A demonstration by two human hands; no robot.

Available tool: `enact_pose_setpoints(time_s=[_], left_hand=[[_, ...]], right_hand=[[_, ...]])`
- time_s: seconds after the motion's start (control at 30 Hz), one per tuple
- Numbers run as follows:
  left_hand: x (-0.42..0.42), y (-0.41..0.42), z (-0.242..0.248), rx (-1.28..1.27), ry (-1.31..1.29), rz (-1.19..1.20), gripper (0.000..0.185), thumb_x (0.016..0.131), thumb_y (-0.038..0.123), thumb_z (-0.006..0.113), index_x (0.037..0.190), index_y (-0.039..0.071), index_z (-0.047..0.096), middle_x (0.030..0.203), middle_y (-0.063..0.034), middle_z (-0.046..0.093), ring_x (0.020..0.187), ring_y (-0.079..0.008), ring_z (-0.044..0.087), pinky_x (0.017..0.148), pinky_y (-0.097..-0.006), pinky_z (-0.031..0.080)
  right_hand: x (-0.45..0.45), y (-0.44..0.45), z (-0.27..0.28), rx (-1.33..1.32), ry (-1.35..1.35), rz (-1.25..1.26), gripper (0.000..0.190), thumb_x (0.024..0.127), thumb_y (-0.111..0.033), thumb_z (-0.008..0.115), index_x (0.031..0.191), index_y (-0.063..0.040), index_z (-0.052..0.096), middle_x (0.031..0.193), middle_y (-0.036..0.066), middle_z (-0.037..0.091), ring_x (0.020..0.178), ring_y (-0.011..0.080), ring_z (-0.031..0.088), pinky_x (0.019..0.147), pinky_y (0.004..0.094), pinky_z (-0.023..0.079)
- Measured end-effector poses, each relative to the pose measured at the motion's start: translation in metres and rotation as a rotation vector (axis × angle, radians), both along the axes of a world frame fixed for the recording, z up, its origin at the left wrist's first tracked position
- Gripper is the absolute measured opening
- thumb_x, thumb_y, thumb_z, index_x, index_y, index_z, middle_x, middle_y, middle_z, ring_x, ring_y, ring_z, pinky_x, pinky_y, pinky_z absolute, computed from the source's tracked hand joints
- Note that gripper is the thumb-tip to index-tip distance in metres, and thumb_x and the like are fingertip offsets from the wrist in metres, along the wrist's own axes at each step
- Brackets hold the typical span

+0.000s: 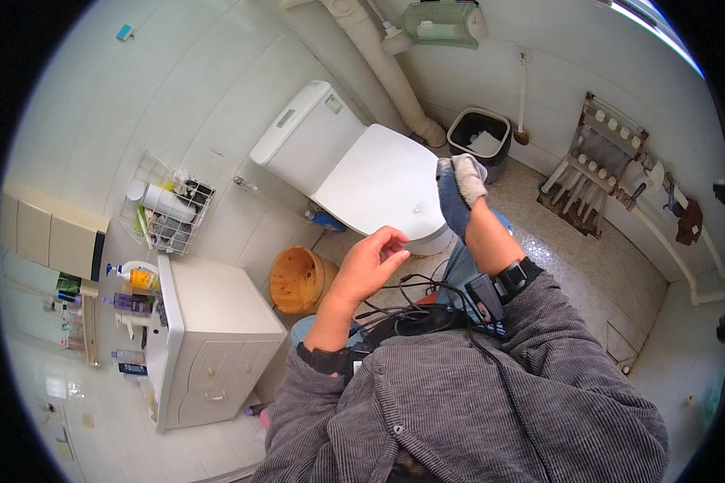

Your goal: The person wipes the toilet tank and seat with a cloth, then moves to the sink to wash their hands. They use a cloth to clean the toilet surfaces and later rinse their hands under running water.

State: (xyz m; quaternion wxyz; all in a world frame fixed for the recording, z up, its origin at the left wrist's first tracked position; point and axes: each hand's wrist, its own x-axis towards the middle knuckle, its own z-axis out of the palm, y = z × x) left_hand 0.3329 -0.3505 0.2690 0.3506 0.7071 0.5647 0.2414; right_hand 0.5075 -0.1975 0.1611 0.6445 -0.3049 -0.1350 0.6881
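Note:
My left hand (371,265) is held in front of me, near the front of the toilet, with its fingers curled, apart, and nothing in them. To the right of the toilet lid (386,181), my right hand (466,196) is raised with a blue and grey-white cloth (453,196) over it. The cloth hides most of the fingers, and I cannot tell whether it is a glove or a folded rag. The lid is down, with a small wet-looking spot near its front edge. Black cables (405,296) lie across my lap.
A black-lined waste bin (501,145) stands beyond my right hand. At the left are a wooden bucket (332,275), a washbasin cabinet (229,302) and a wire basket (202,220) on the wall. A pipe manifold (598,157) is fixed at the right wall.

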Motion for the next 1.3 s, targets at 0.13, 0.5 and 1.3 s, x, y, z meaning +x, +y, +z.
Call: enact_pose_setpoints(time_s=[0.13, 0.5, 1.3], left_hand=[[-0.015, -0.009, -0.009, -0.056, 0.002, 0.028, 0.023, 0.089, 0.013, 0.066, 0.110, 0.004, 0.062, 0.093, -0.0035, 0.066, 0.083, -0.0116, 0.060, 0.076, -0.0275, 0.050], [-0.119, -0.032, -0.040, -0.232, -0.144, 0.167, 0.025, 0.094, 0.011, 0.062, 0.118, 0.004, 0.061, 0.107, -0.0036, 0.065, 0.098, -0.0118, 0.062, 0.088, -0.0281, 0.049], [-0.284, -0.056, -0.103, -0.259, -0.524, 0.412, 0.022, 0.097, 0.013, 0.056, 0.117, 0.003, 0.061, 0.100, -0.0036, 0.066, 0.091, -0.0111, 0.060, 0.085, -0.0260, 0.048]], right_hand=[[-0.023, 0.005, 0.036, 0.120, -0.665, -0.173, 0.043, 0.095, -0.041, 0.045, 0.070, -0.011, 0.062, 0.067, 0.000, 0.061, 0.061, 0.0171, 0.056, 0.056, 0.0345, 0.043], [-0.016, 0.054, -0.021, 0.071, -0.546, 0.254, 0.032, 0.086, -0.028, 0.048, 0.074, -0.009, 0.070, 0.070, 0.006, 0.067, 0.065, 0.0222, 0.063, 0.062, 0.0346, 0.048], [-0.074, 0.016, 0.069, 0.969, -1.810, 0.155, 0.023, 0.071, -0.028, 0.072, 0.087, -0.012, 0.074, 0.089, 0.011, 0.071, 0.085, 0.0280, 0.068, 0.074, 0.0347, 0.054]])
